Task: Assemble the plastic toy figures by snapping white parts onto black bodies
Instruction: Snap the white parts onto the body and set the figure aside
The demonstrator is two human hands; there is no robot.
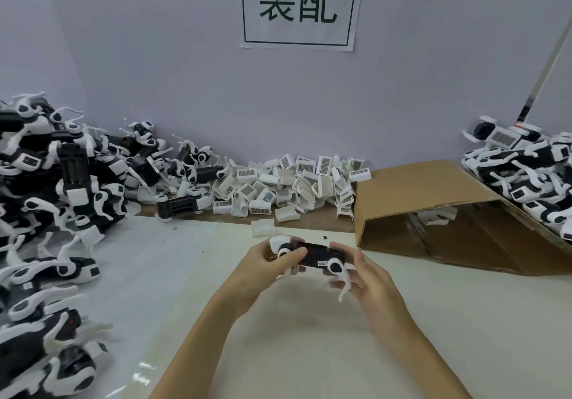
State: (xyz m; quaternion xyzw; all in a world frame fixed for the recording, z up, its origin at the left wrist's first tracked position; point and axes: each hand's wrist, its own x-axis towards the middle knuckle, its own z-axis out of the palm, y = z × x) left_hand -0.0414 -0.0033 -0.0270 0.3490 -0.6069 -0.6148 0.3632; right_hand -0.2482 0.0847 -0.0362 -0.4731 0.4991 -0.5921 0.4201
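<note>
Just below the middle of the frame, both hands hold one toy figure (312, 254) above the pale counter (309, 352). The figure has a long black body lying roughly level, with white pieces already fitted at each end.

The left hand (266, 270) has its grip closed round the left end of the figure: the thumb lies along the near side and the fingers wrap behind, beside a rounded white part at the upper left of the body. The right hand (368, 278) has its grip closed round the right end, fingers curled under and around it. A thin white leg hangs down from that end, in front of the right palm.

Along the left edge of the frame, a big pile of black-and-white figures (52, 200) spreads from the wall down to the lower left corner. At the back centre, against the wall, lies a heap of small white parts (294, 182), many with barcode stickers. One loose white part (263, 227) lies on the counter just beyond the hands. To the right of the hands a brown cardboard box (433, 213) lies on its side, its open end toward the viewer. Another pile of figures (526, 169) sits at the right edge, behind the box. A paper sign (300, 5) with two dark green characters hangs on the wall at top centre.
</note>
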